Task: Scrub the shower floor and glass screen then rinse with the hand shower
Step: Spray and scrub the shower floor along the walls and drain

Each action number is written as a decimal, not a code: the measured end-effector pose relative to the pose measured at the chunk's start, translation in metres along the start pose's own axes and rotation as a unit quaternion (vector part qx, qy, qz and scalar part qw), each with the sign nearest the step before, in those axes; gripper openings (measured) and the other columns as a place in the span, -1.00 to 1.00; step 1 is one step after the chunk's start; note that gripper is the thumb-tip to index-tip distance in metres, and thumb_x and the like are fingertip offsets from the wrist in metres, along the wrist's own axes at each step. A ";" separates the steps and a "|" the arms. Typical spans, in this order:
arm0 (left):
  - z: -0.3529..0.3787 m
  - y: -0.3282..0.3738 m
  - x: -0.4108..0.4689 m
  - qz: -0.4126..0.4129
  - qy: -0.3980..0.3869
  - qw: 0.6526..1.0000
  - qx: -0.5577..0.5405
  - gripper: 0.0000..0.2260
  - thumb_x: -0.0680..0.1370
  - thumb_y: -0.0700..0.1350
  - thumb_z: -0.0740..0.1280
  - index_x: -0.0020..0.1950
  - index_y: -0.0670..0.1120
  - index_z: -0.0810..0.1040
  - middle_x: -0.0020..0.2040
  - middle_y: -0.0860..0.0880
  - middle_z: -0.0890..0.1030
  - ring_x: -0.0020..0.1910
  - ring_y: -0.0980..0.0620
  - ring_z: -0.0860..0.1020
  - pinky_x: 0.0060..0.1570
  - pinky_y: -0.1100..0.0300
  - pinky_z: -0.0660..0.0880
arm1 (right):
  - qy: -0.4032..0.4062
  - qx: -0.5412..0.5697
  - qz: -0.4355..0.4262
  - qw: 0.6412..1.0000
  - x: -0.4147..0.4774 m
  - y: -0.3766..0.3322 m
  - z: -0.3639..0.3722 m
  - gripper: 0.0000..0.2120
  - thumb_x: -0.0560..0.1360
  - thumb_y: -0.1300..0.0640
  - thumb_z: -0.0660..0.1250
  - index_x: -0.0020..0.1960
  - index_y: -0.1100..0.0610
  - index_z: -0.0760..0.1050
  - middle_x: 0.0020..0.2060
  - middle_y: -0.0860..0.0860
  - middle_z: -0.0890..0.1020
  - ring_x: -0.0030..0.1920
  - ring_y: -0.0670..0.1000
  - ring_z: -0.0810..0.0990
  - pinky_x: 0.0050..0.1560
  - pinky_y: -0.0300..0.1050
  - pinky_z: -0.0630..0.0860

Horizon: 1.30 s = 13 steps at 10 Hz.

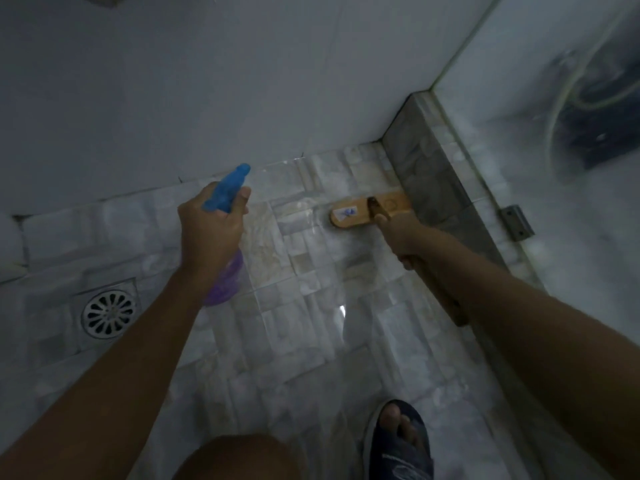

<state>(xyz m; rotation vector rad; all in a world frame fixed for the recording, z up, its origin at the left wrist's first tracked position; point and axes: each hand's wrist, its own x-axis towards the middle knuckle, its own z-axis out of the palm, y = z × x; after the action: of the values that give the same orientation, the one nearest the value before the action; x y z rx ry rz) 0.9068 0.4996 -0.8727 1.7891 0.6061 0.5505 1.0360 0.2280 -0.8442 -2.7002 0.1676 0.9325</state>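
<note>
Here, left hand [211, 226] grips spray bottle [225, 244]; right hand [403, 237] grips brush [367, 211].

left grip [211, 225]: holds spray bottle [227, 282] | right grip [403, 237]: holds brush [349, 214] (wooden) on tiled floor [304, 344]

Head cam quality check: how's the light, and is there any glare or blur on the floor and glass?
Head view: dim, bluish light; small glare patches on the wet floor; glass screen hazy, things behind it smeared; brush and spray bottle soft but readable; wide-angle stretch toward the frame corners.
</note>
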 end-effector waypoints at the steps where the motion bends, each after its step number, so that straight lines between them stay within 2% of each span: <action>1: 0.001 -0.001 0.005 -0.017 0.002 1.000 0.000 -0.77 0.57 0.07 0.42 0.07 -0.07 0.63 -0.21 0.02 0.67 -0.22 0.02 0.68 -0.14 -0.14 0.65 | -0.007 -0.053 -0.001 0.999 -0.008 0.016 0.005 -0.47 0.66 -0.12 0.06 0.29 0.32 0.44 0.05 0.30 0.62 0.00 0.30 0.63 -0.06 0.11 0.56; 2: 0.004 -0.008 0.010 -0.006 -0.025 0.999 0.020 -0.74 0.53 0.12 0.43 0.06 -0.04 0.63 -0.16 -0.07 0.69 -0.17 -0.08 0.69 -0.14 -0.15 0.65 | -0.010 -0.013 0.026 1.000 0.006 -0.011 0.002 -0.59 0.64 0.05 0.19 0.37 0.28 0.35 0.15 0.27 0.59 0.01 0.29 0.62 0.01 0.17 0.58; 3: 0.013 -0.009 0.021 -0.010 -0.042 0.998 0.037 -0.66 0.53 0.08 0.45 0.11 -0.17 0.65 -0.09 -0.11 0.70 -0.15 -0.09 0.67 -0.07 0.07 0.63 | -0.007 -0.064 -0.004 0.998 0.050 -0.042 -0.014 -0.37 0.48 0.22 0.44 0.46 0.26 0.26 0.31 0.26 0.50 0.12 0.24 0.58 0.09 0.12 0.56; 4: 0.027 -0.003 0.022 0.033 -0.053 0.994 0.088 -0.70 0.54 -0.01 0.46 0.10 -0.24 0.64 -0.07 -0.12 0.66 -0.15 -0.04 0.61 -0.14 0.26 0.46 | 0.026 -0.021 0.016 0.999 0.066 -0.080 -0.033 -0.77 0.61 0.18 0.26 0.22 0.28 0.48 -0.10 0.19 0.71 -0.15 0.16 0.63 -0.17 -0.06 0.53; 5: 0.035 -0.004 0.019 0.035 -0.066 0.992 0.101 -0.69 0.55 0.03 0.45 0.02 -0.24 0.63 -0.13 -0.19 0.67 -0.18 -0.16 0.62 -0.13 0.00 0.56 | 0.063 -0.021 0.020 0.998 0.051 -0.100 -0.035 -0.76 0.67 0.19 0.17 -0.16 0.16 0.44 -0.50 0.13 0.63 -0.38 0.09 0.64 -0.25 -0.04 0.64; 6: 0.033 -0.004 0.015 0.032 -0.065 0.992 0.108 -0.60 0.52 0.15 0.38 0.02 -0.21 0.63 -0.17 -0.19 0.67 -0.20 -0.19 0.64 -0.13 -0.10 0.60 | 0.036 0.056 -0.080 0.995 0.042 -0.113 -0.004 -0.73 0.66 0.18 0.13 0.13 0.33 0.53 0.10 0.19 0.64 -0.04 0.15 0.65 -0.47 -0.24 0.52; 7: 0.032 0.000 0.006 0.050 -0.045 0.991 0.118 -0.61 0.54 0.13 0.39 0.07 -0.19 0.66 -0.20 -0.18 0.67 -0.24 -0.16 0.64 -0.20 -0.08 0.59 | -0.015 0.059 -0.136 0.989 0.020 -0.147 0.035 -0.64 0.68 0.21 0.06 0.42 0.28 0.38 0.35 0.22 0.50 0.31 0.18 0.51 0.07 -0.17 0.50; 8: 0.017 0.000 0.000 0.032 -0.010 0.998 0.059 -0.72 0.56 0.09 0.39 0.01 -0.12 0.63 -0.23 -0.16 0.67 -0.28 -0.16 0.64 -0.24 -0.12 0.60 | -0.070 0.050 -0.113 0.990 0.025 -0.156 0.041 -0.64 0.67 0.18 0.08 0.39 0.28 0.40 0.28 0.22 0.55 0.20 0.23 0.59 -0.30 -0.04 0.53; 9: 0.003 0.001 0.002 -0.032 0.036 0.999 -0.023 -0.80 0.57 0.01 0.42 0.05 -0.11 0.62 -0.20 -0.07 0.67 -0.23 0.01 0.68 -0.18 -0.10 0.65 | -0.050 0.000 -0.111 0.993 0.034 -0.136 0.011 -0.60 0.65 0.12 0.12 0.44 0.26 0.35 0.29 0.25 0.52 0.22 0.30 0.56 -0.42 -0.08 0.39; 10: 0.000 0.002 -0.001 -0.019 0.042 0.999 -0.020 -0.79 0.59 -0.02 0.41 0.06 -0.16 0.62 -0.17 -0.11 0.67 -0.23 0.02 0.68 -0.13 -0.08 0.65 | -0.023 -0.064 -0.109 0.992 0.030 -0.139 -0.003 -0.63 0.67 0.21 0.06 0.42 0.33 0.35 0.26 0.30 0.52 0.04 0.29 0.61 -0.49 -0.09 0.37; 11: 0.005 0.001 -0.005 0.021 0.024 0.999 0.008 -0.74 0.58 0.08 0.38 0.05 -0.12 0.61 -0.19 -0.19 0.66 -0.22 -0.18 0.67 -0.18 -0.18 0.62 | -0.032 -0.065 -0.137 0.988 0.028 -0.143 0.017 -0.65 0.68 0.23 0.01 0.37 0.35 0.38 0.12 0.26 0.55 -0.25 0.15 0.55 -0.59 -0.08 0.37; 12: 0.005 0.000 -0.006 0.047 0.018 0.998 0.027 -0.71 0.58 0.08 0.39 0.08 -0.15 0.61 -0.21 -0.20 0.66 -0.25 -0.20 0.66 -0.22 -0.17 0.61 | -0.038 0.021 -0.143 0.989 0.025 -0.133 0.028 -0.57 0.69 0.05 0.03 0.41 0.30 0.36 0.04 0.24 0.52 -0.38 0.02 0.39 -0.46 -0.08 0.37; 13: 0.003 0.000 0.002 0.041 0.006 0.999 0.026 -0.75 0.55 0.04 0.44 0.02 -0.15 0.62 -0.21 -0.17 0.66 -0.26 -0.13 0.65 -0.19 -0.06 0.63 | -0.012 0.010 -0.119 0.993 0.037 -0.103 0.005 -0.57 0.69 0.05 0.03 0.44 0.28 0.33 0.20 0.27 0.54 -0.35 0.07 0.44 -0.60 -0.13 0.45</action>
<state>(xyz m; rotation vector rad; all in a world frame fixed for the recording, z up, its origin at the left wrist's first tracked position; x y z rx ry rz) 0.9102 0.4988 -0.8739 1.8685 0.5609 0.6068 1.0826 0.3272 -0.8478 -2.6161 -0.1474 0.8841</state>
